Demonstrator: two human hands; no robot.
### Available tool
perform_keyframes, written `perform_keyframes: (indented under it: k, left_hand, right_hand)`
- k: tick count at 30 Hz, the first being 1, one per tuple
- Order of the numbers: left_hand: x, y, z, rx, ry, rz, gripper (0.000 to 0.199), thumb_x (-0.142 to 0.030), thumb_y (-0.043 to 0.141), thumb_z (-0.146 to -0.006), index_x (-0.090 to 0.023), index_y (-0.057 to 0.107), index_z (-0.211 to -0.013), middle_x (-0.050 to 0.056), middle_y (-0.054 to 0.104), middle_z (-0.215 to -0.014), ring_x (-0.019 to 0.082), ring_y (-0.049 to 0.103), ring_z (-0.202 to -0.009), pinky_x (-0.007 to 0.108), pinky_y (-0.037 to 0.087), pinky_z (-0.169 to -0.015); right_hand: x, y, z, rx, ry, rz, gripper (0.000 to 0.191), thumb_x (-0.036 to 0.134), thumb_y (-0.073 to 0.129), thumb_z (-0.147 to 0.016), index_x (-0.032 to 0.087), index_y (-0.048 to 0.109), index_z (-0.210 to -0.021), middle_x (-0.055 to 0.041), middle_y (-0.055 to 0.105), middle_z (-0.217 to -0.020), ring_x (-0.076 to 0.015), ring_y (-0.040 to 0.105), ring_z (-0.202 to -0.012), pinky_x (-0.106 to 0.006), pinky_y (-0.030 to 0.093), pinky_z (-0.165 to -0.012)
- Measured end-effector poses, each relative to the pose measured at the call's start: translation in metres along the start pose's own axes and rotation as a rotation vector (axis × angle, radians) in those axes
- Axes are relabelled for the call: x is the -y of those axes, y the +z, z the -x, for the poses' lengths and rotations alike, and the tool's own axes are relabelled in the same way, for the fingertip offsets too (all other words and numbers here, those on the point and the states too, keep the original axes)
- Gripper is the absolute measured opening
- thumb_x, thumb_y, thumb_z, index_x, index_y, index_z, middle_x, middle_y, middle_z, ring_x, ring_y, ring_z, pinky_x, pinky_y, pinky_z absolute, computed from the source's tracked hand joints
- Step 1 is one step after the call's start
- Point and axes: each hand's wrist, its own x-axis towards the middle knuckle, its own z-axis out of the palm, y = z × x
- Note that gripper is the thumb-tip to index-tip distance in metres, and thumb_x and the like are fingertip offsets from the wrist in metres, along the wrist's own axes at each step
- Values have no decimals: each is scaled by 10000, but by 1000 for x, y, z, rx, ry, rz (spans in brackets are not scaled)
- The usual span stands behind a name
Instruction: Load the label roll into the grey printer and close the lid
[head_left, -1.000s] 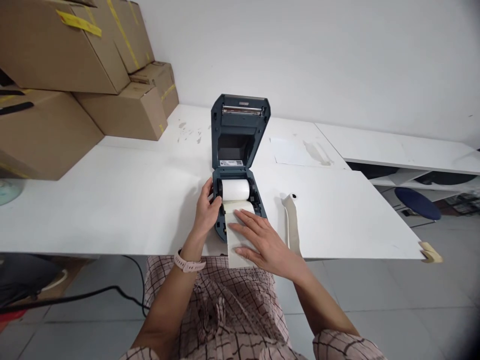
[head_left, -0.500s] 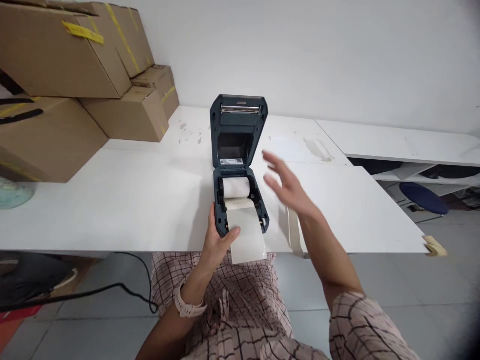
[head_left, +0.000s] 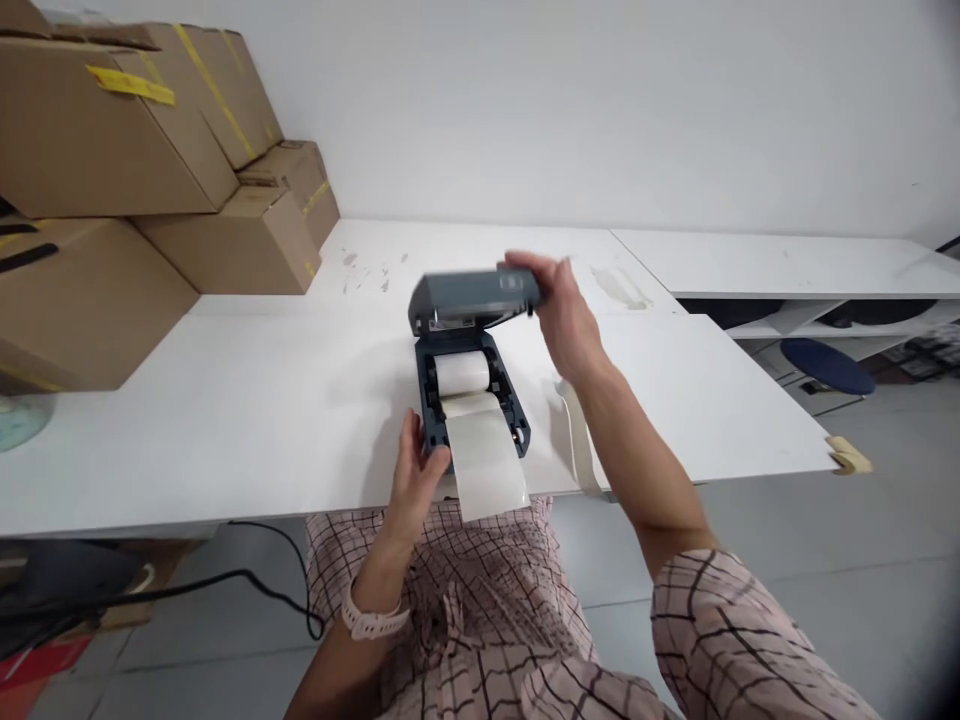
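A dark grey label printer [head_left: 513, 415] sits at the front of the white table with its lid [head_left: 472, 290] partway down. Inside lies a roll of white labels [head_left: 462, 373], and a strip of label paper [head_left: 487, 465] runs out over the printer's front and past the table edge. My left hand [head_left: 415, 475] grips the printer's front left corner, thumb on top beside the strip. My right hand [head_left: 559, 310] holds the right end of the lid; some of its fingers are hidden behind it. A curled strip of backing paper [head_left: 581, 440] hangs at the table edge, right of the printer.
Cardboard boxes [head_left: 247, 240] are stacked on the table's left side. A greenish clear object [head_left: 21, 425] is at the far left edge. A black cable [head_left: 247, 575] hangs below the table. A blue stool [head_left: 825, 365] stands at the right, near open shelves.
My right hand has moved up and taken hold of the lid, which has swung from upright to partly lowered. My left hand stays at the printer's corner, its thumb now off the label strip.
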Motion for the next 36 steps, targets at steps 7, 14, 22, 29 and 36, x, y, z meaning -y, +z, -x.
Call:
perform_keyframes:
  k: [7, 14, 22, 29, 36]
  left_hand:
    - [-19, 9, -10, -82, 114, -8, 1038, -799, 552, -929, -349, 82, -1738, 55, 95, -1844, 337, 103, -1697, 458, 322, -1334]
    - [-24, 16, -11, -14, 33, 44, 1000, -642, 716, -914, -341, 198, -1716, 77, 226, -1816, 365, 297, -1648, 457, 464, -1262]
    - [-15, 17, -8, -67, 154, 43, 850, -580, 768, -886, -243, 460, -1602, 146, 536, -1634, 372, 530, -1493, 464, 542, -1167]
    - [-13, 10, -12, -48, 219, -94, 817, -614, 766, -868, -220, 504, -1534, 167, 581, -1546, 343, 597, -1382, 432, 567, -1061]
    - [14, 24, 45, -382, 300, -174, 407, -557, 675, -927, -221, 564, -726, -29, 483, -676, 128, 446, -614, 262, 418, -579]
  right_hand:
    - [-15, 39, 125, -165, 144, 39, 431, 573, 631, -1002, 399, 634, -1397, -29, 617, -1526, -302, 493, -1518, -568, 360, -1317]
    - [-45, 46, 137, -30, 561, -362, 990, 714, 672, -891, 334, 248, -1701, -73, 348, -1764, -354, 425, -1579, -562, 447, -1258]
    - [-43, 50, 148, -114, 568, -434, 869, 676, 749, -864, 359, 437, -1610, -33, 470, -1694, -344, 453, -1558, -548, 408, -1292]
    - [-50, 51, 145, -136, 510, -381, 895, 708, 758, -819, 305, 467, -1563, -82, 493, -1668, -365, 468, -1537, -584, 400, -1288]
    - [-51, 53, 145, -138, 488, -363, 900, 729, 703, -843, 283, 440, -1580, -92, 495, -1669, -343, 473, -1540, -542, 408, -1286]
